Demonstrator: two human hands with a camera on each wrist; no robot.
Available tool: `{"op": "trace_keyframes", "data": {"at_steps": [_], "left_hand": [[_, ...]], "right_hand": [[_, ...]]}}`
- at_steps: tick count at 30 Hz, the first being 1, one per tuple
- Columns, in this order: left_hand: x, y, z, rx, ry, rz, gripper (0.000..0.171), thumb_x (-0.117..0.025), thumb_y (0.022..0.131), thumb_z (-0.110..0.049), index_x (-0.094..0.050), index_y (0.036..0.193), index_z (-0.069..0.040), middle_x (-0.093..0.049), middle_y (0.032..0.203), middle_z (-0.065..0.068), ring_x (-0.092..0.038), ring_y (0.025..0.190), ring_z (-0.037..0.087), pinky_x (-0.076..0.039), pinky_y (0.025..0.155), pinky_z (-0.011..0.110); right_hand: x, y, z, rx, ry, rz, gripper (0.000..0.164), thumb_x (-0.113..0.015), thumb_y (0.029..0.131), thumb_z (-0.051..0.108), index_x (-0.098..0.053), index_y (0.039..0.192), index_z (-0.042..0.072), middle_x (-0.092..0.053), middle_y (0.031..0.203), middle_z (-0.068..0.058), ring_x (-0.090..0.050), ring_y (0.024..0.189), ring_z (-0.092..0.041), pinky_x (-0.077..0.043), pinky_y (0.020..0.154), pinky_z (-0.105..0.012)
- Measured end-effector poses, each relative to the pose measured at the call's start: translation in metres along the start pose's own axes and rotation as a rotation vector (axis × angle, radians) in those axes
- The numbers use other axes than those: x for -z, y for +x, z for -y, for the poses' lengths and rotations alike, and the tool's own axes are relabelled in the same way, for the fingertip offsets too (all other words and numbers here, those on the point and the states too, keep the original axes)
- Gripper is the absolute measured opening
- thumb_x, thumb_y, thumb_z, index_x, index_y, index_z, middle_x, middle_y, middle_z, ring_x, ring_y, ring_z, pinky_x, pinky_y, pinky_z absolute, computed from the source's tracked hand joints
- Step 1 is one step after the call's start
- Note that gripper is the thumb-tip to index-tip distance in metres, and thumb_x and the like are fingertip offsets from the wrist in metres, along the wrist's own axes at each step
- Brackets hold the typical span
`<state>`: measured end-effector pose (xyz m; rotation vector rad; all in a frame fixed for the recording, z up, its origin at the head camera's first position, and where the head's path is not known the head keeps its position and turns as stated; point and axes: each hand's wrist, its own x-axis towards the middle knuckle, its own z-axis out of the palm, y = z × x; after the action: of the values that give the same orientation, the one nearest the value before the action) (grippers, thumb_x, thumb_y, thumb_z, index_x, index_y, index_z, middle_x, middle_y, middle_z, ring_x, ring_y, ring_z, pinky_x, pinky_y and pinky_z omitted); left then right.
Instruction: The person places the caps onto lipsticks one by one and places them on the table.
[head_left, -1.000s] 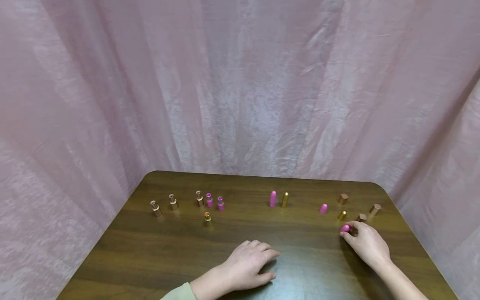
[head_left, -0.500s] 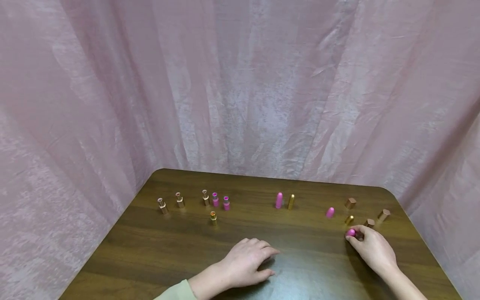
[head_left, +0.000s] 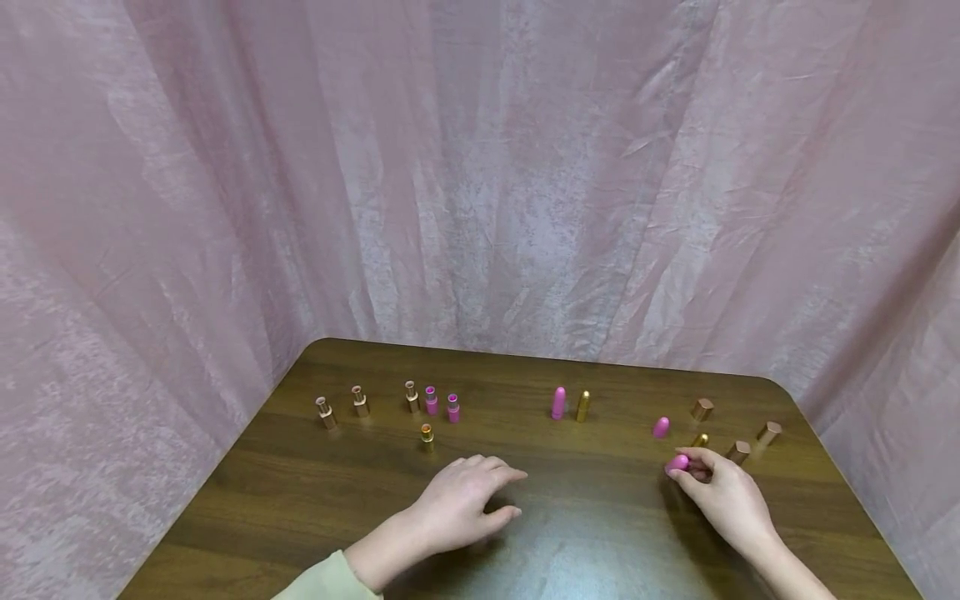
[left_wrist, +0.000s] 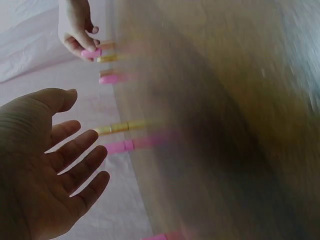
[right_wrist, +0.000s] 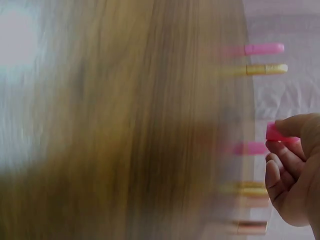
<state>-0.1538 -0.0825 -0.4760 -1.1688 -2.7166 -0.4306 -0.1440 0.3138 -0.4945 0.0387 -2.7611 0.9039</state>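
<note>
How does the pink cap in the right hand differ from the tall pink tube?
The pink cap is pinched by the right hand; the tall pink tube stands upright on the table. The pink cap is shorter than the tall pink tube. Both are pink with rounded ends.

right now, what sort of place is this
Likely an indoor work booth: crinkled pale-pink fabric curtains hang behind a brown wood-grain table bearing an upright pink bullet-shaped lipstick-style tube.
</note>
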Motion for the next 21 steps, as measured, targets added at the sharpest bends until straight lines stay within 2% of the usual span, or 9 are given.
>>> {"op": "trace_keyframes", "data": {"at_steps": [4,7,13,19,21], "left_hand": [[0.009,-0.004,0.010,0.052,-0.033,-0.019,0.042,-0.070,0.096,-0.040,-0.066,0.134,-0.022,-0.067,0.124,-0.009,-0.062,0.114,0.013,-0.050,0.098,0.038],[0.016,-0.007,0.019,0.093,-0.051,-0.047,0.042,-0.071,0.096,-0.039,-0.067,0.133,-0.021,-0.067,0.124,-0.008,-0.063,0.114,0.014,-0.050,0.099,0.039],[0.029,-0.013,0.034,0.180,-0.072,-0.099,0.039,-0.073,0.094,-0.038,-0.069,0.129,-0.019,-0.068,0.123,-0.007,-0.063,0.115,0.016,-0.048,0.103,0.042],[0.042,-0.016,0.052,0.251,-0.073,-0.137,0.040,-0.076,0.092,-0.037,-0.070,0.128,-0.020,-0.068,0.123,-0.007,-0.064,0.111,0.016,-0.050,0.098,0.041],[0.047,-0.013,0.060,0.259,-0.060,-0.156,0.039,-0.077,0.091,-0.035,-0.070,0.126,-0.020,-0.069,0.122,-0.007,-0.064,0.108,0.015,-0.051,0.095,0.039]], "right_hand": [[-0.007,0.000,0.013,0.025,0.082,-0.037,0.032,-0.080,0.090,0.024,-0.073,0.115,0.005,-0.075,0.097,0.000,-0.068,0.085,-0.006,-0.053,0.075,-0.024],[-0.012,-0.001,0.022,0.037,0.146,-0.044,0.028,-0.081,0.089,0.021,-0.074,0.112,0.006,-0.074,0.095,0.001,-0.066,0.082,-0.002,-0.052,0.072,-0.020],[-0.020,-0.004,0.038,-0.003,0.279,0.006,0.030,-0.080,0.090,0.022,-0.074,0.114,0.005,-0.074,0.096,0.001,-0.067,0.084,-0.005,-0.053,0.074,-0.021],[-0.027,-0.007,0.055,-0.089,0.427,0.094,0.033,-0.081,0.089,0.025,-0.073,0.115,0.006,-0.075,0.096,0.001,-0.069,0.087,-0.010,-0.053,0.077,-0.023],[-0.029,-0.008,0.060,-0.117,0.482,0.134,0.035,-0.081,0.089,0.025,-0.072,0.116,0.005,-0.075,0.097,0.000,-0.068,0.086,-0.011,-0.053,0.072,-0.024]]}}
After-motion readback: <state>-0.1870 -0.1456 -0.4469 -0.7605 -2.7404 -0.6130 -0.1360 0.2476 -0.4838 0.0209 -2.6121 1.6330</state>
